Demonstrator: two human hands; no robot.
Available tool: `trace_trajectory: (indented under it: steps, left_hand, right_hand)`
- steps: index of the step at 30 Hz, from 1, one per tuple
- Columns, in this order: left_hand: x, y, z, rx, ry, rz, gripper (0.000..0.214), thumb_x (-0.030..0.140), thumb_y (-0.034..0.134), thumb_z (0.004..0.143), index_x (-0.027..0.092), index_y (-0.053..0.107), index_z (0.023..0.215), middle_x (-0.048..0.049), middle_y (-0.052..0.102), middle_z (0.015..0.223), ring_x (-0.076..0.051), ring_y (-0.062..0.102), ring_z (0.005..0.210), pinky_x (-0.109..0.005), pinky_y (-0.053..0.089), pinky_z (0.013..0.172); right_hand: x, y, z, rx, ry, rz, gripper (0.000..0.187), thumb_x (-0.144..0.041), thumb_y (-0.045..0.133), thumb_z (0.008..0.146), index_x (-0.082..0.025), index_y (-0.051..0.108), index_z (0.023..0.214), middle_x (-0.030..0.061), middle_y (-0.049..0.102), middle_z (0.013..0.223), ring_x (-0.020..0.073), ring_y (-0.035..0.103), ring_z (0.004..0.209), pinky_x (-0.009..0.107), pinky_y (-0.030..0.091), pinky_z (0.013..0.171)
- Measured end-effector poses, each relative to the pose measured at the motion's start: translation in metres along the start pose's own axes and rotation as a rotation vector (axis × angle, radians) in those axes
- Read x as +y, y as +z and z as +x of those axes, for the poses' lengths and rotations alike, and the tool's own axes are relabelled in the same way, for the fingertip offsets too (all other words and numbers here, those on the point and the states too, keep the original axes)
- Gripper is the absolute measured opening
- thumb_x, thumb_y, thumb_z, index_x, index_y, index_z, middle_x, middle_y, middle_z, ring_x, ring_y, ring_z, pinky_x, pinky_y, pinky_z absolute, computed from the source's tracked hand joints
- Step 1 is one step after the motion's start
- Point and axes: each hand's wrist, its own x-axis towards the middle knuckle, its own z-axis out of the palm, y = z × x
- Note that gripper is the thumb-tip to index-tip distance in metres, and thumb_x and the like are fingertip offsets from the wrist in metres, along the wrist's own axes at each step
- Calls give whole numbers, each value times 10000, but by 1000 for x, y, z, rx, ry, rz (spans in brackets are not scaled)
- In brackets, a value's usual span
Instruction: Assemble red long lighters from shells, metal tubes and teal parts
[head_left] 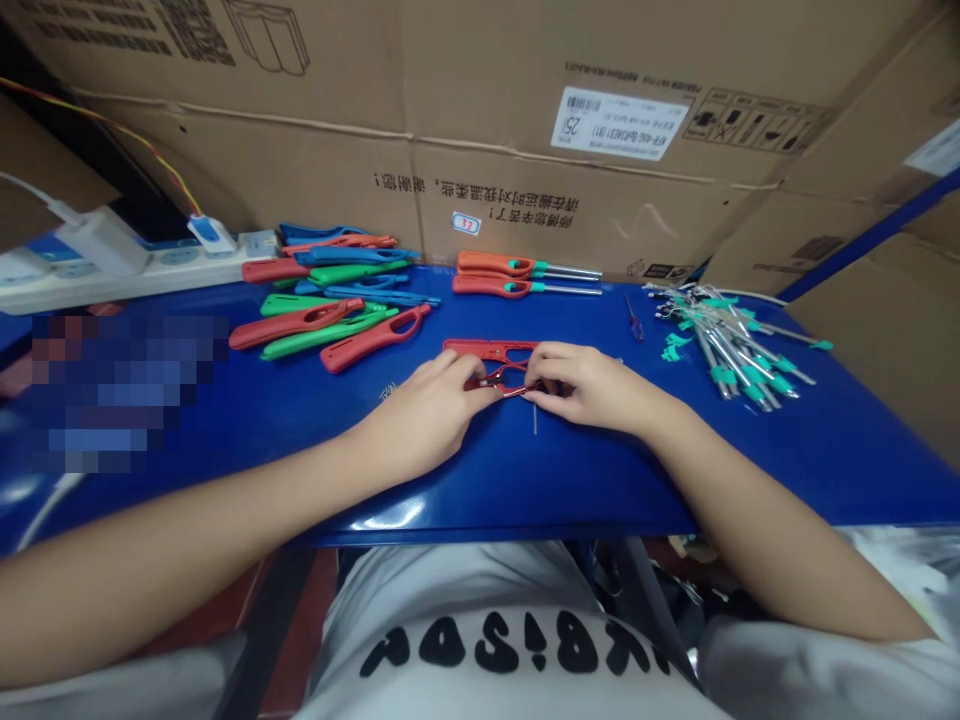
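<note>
two lighters (484, 285) look finished; left hand (442, 400) and right hand (574, 385) pinch one red shell half (515, 391); loose shells (300, 328), metal tubes (739, 358) apparently await assembly

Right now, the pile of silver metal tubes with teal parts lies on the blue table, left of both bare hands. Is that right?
No: the head view shows the pile of silver metal tubes lying right of the left hand and right hand, not left. It is on the blue table.
</note>
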Motion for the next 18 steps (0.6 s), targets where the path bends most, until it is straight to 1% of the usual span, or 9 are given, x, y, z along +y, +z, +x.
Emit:
trace_trajectory:
  steps: [7,11,13,15,18]
  left_hand:
    - [0,-1,0,-12,-1,5,443,90,448,968,228,663,1330,-137,574,1158,-277,525,1067,-449,503,957]
    - [0,-1,0,-12,0,-12,446,88,458,963,232,663,1333,-140,577,1169,-279,528,1077,-453,499,963]
    - [0,-1,0,-18,-6,-21,442,88,462,963,230,665,1330,-140,577,1177,-280,530,1088,-453,496,969]
    - [0,-1,0,-25,-13,-23,437,90,462,965,228,669,1324,-138,576,1173,-277,531,1090,-449,496,973]
    - [0,-1,0,-26,-13,-12,439,91,453,969,231,668,1326,-133,573,1160,-273,529,1083,-441,496,969]
  right_hand:
    - [-1,-2,0,4,-16,-29,110,-236,592,952,-176,685,950,79,683,939,179,635,805,288,489,708]
    - [-2,-3,-2,-9,-20,-34,151,-236,574,965,-194,717,984,94,704,1043,202,674,926,311,520,802]
    - [-2,-3,-2,-12,-19,-51,165,-236,573,966,-196,728,1006,99,705,1087,208,681,961,317,528,825]
    - [-3,-2,-3,-11,-20,-61,170,-241,577,965,-193,730,1020,102,706,1101,211,684,972,321,532,836]
    - [-2,-3,-3,6,-34,-43,173,-254,579,967,-178,724,1023,99,715,1054,206,687,943,317,535,831]
